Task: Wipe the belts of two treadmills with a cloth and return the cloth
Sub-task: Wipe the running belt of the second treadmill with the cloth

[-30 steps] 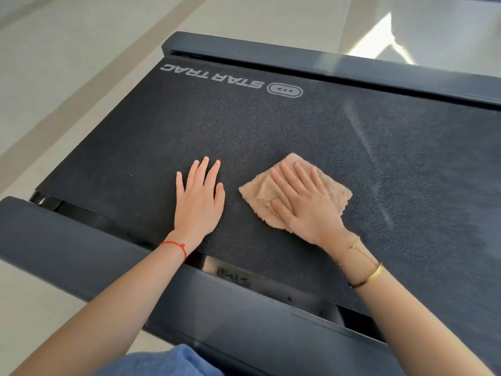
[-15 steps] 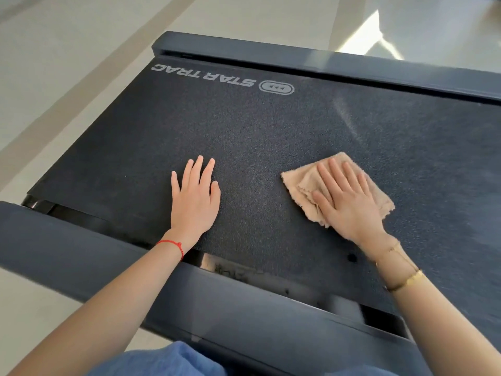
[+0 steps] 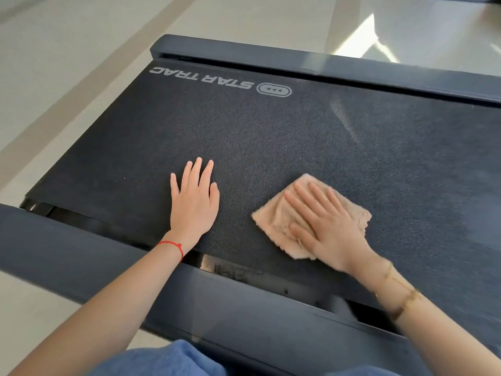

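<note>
Cloth [image 3: 273,221], a soft, light, fuzzy beige square likely to bunch unless pinned flat, is lying on the treadmill belt [image 3: 298,137] under the right hand [image 3: 329,229], which is pressing it open-palmed, while the left hand [image 3: 193,202] is resting flat alongside.

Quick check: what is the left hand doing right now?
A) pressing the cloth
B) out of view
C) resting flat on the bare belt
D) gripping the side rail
C: the left hand lies flat, fingers straight, on the bare belt, apart from the cloth under the right hand.
</note>
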